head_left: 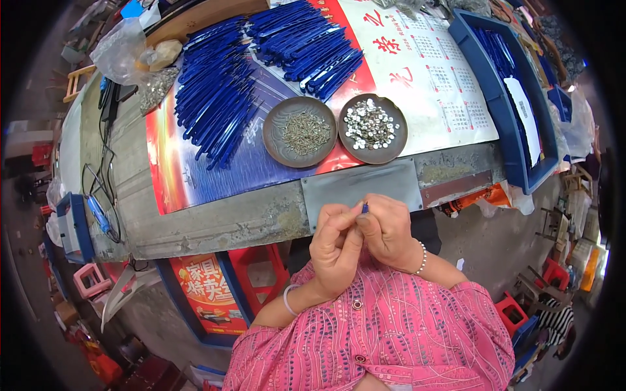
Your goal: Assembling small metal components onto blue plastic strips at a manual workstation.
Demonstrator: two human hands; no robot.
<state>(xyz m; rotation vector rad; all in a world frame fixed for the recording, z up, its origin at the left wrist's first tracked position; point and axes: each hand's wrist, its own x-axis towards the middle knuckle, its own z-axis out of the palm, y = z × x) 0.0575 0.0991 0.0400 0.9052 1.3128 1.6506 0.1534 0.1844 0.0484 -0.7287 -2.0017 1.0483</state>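
Observation:
My left hand [334,253] and my right hand [390,233] meet in front of my chest, just over the table's front edge. Both are closed, thumbs and fingertips pinching a small dark blue piece [365,209] between them. Only its tip shows; the fingers hide the rest. Beyond the hands, a round dark dish [271,144] holds many thin metal pins [305,133]. Touching it on the right, a second round dish [393,154] contains small shiny silvery discs [372,124]. Slim glossy blue sticks lie in a left pile [218,98] and a far pile [306,49].
A grey metal plate [339,189] lies at the table's front edge. Under the dishes spreads a printed calendar sheet [450,85]. A blue tray [518,171] with more blue sticks stands at right. Plastic bags [120,52] and a black cable [104,156] lie at left.

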